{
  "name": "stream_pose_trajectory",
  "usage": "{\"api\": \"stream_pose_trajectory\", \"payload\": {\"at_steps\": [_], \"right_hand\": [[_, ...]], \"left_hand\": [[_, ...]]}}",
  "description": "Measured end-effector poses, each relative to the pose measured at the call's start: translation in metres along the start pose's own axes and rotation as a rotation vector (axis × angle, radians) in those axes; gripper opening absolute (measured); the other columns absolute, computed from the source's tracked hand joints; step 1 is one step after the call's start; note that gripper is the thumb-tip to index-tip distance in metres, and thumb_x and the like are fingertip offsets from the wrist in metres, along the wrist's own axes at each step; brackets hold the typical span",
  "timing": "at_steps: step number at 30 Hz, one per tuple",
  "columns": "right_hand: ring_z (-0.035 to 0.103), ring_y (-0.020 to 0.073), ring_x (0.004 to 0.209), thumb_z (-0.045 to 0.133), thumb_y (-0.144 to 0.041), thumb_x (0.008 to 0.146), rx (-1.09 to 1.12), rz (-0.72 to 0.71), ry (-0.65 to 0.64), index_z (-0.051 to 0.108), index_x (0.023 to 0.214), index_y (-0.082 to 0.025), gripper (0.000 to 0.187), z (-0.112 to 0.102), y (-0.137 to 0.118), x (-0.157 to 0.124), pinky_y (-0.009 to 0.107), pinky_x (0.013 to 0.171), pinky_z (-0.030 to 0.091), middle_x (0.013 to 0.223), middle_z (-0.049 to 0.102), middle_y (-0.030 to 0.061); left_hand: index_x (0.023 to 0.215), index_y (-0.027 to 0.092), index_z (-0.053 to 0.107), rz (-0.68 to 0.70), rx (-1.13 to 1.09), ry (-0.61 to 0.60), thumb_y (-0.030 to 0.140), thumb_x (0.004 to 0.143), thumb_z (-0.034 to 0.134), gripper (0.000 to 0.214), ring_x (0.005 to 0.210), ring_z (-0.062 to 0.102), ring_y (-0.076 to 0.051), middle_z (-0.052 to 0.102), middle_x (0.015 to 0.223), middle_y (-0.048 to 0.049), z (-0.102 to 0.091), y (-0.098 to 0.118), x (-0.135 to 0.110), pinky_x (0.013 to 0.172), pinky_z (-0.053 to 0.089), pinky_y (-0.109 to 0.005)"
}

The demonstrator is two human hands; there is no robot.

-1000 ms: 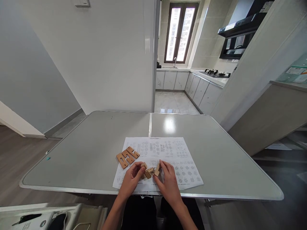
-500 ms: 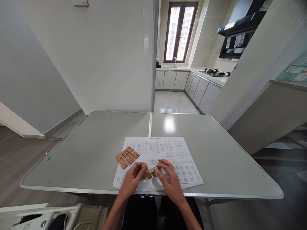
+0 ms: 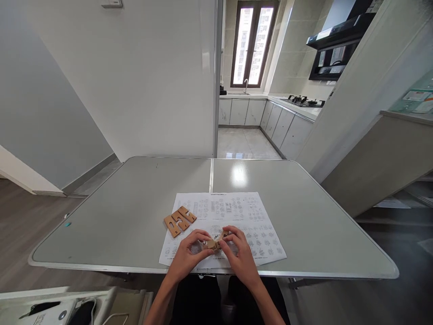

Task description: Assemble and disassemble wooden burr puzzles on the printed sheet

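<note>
My left hand (image 3: 186, 256) and my right hand (image 3: 238, 254) meet over the near edge of a printed instruction sheet (image 3: 237, 212). Between their fingertips sits a small cluster of interlocked wooden puzzle pieces (image 3: 214, 243); both hands pinch it from either side. Three flat notched wooden pieces (image 3: 180, 220) lie side by side on the sheet's left edge, a hand's width beyond my left hand.
The sheet lies on a grey folding table (image 3: 128, 212) with a centre seam and a metal rim. A small teal speck (image 3: 68, 224) rests near the left edge. Behind stands a white wall; a kitchen doorway opens at back right. Cables and devices (image 3: 57, 311) lie below left.
My hands have drawn closer together around the wooden cluster, and my fingers now cover more of it. The three flat pieces have not moved.
</note>
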State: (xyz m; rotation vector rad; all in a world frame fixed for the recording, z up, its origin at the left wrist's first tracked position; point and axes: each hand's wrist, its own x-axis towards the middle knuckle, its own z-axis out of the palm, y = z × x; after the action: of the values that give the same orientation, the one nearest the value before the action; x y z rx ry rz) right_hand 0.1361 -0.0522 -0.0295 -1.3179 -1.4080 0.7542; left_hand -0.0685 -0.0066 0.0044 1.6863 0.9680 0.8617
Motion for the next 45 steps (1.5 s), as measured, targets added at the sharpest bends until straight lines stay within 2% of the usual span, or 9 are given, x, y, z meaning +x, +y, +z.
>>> {"api": "stream_pose_trajectory", "payload": {"at_steps": [5, 10, 20, 24, 30, 33, 35, 40, 45], "right_hand": [[0.057, 0.0280, 0.126, 0.061, -0.043, 0.098, 0.024, 0.034, 0.034, 0.071, 0.086, -0.025, 0.024, 0.000, 0.000, 0.000, 0.043, 0.105, 0.048, 0.128, 0.063, 0.0099], [0.057, 0.0275, 0.126, 0.061, -0.045, 0.098, 0.044, 0.069, 0.043, 0.072, 0.084, -0.025, 0.026, 0.000, -0.004, 0.000, 0.040, 0.103, 0.049, 0.129, 0.062, 0.0090], [0.057, 0.0283, 0.126, 0.062, -0.045, 0.096, 0.108, 0.105, 0.052, 0.071, 0.084, -0.024, 0.026, 0.001, -0.005, 0.001, 0.041, 0.103, 0.049, 0.130, 0.061, 0.0094], [0.058, 0.0283, 0.124, 0.061, -0.048, 0.097, 0.150, 0.138, 0.072, 0.070, 0.083, -0.024, 0.029, -0.001, -0.005, 0.001, 0.041, 0.103, 0.048, 0.127, 0.062, 0.0091], [0.060, 0.0272, 0.120, 0.058, -0.053, 0.097, 0.292, 0.212, 0.129, 0.070, 0.088, -0.023, 0.033, -0.003, -0.004, 0.002, 0.037, 0.098, 0.050, 0.124, 0.064, 0.0085], [0.063, 0.0258, 0.114, 0.057, -0.056, 0.097, 0.368, 0.264, 0.170, 0.069, 0.098, -0.023, 0.035, -0.004, -0.003, 0.002, 0.037, 0.098, 0.050, 0.119, 0.068, 0.0075], [0.065, 0.0248, 0.108, 0.058, -0.058, 0.096, 0.386, 0.298, 0.198, 0.068, 0.101, -0.023, 0.036, -0.004, -0.002, 0.002, 0.036, 0.095, 0.051, 0.109, 0.071, 0.0062], [0.064, 0.0184, 0.075, 0.056, -0.059, 0.097, 0.376, 0.305, 0.260, 0.065, 0.104, -0.023, 0.038, -0.002, 0.001, 0.003, 0.031, 0.072, 0.056, 0.093, 0.069, 0.0034], [0.062, 0.0188, 0.062, 0.047, -0.059, 0.100, 0.330, 0.307, 0.272, 0.062, 0.112, -0.024, 0.040, 0.002, -0.002, 0.001, 0.028, 0.052, 0.054, 0.081, 0.067, 0.0031]], "left_hand": [[0.093, 0.026, 0.076, 0.023, 0.054, -0.042, 0.033, 0.079, 0.085, 0.018, 0.119, 0.061, -0.027, 0.065, 0.121, -0.0065, 0.000, 0.001, -0.002, 0.106, 0.046, -0.042], [0.091, 0.026, 0.077, 0.038, 0.083, -0.032, 0.030, 0.078, 0.085, 0.016, 0.126, 0.058, -0.029, 0.062, 0.129, -0.0075, 0.001, 0.003, -0.004, 0.109, 0.047, -0.046], [0.090, 0.026, 0.078, 0.043, 0.140, -0.053, 0.024, 0.075, 0.085, 0.017, 0.116, 0.060, -0.027, 0.058, 0.135, -0.0070, 0.002, 0.008, -0.005, 0.106, 0.048, -0.045], [0.082, 0.023, 0.076, 0.043, 0.170, -0.081, 0.027, 0.076, 0.085, 0.011, 0.110, 0.061, -0.026, 0.056, 0.138, -0.0077, 0.004, 0.010, -0.006, 0.101, 0.051, -0.043], [0.084, 0.024, 0.073, 0.057, 0.184, -0.064, 0.025, 0.078, 0.081, 0.010, 0.129, 0.054, -0.031, 0.055, 0.142, -0.0079, 0.004, 0.010, -0.005, 0.111, 0.044, -0.045], [0.087, 0.024, 0.069, 0.044, 0.155, -0.027, 0.029, 0.083, 0.076, 0.009, 0.133, 0.052, -0.030, 0.059, 0.138, -0.0084, 0.002, 0.006, -0.003, 0.113, 0.042, -0.044], [0.087, 0.023, 0.066, 0.028, 0.124, 0.017, 0.034, 0.088, 0.072, 0.012, 0.128, 0.057, -0.029, 0.063, 0.131, -0.0093, 0.002, 0.004, -0.002, 0.109, 0.045, -0.041], [0.096, 0.022, 0.063, -0.048, 0.104, 0.070, 0.044, 0.096, 0.063, 0.022, 0.096, 0.067, -0.022, 0.071, 0.107, -0.0066, 0.005, 0.002, 0.000, 0.088, 0.054, -0.035], [0.101, 0.022, 0.063, -0.079, 0.205, 0.158, 0.050, 0.094, 0.063, 0.028, 0.080, 0.067, -0.020, 0.070, 0.087, -0.0020, 0.012, -0.004, 0.001, 0.076, 0.055, -0.032]]}}
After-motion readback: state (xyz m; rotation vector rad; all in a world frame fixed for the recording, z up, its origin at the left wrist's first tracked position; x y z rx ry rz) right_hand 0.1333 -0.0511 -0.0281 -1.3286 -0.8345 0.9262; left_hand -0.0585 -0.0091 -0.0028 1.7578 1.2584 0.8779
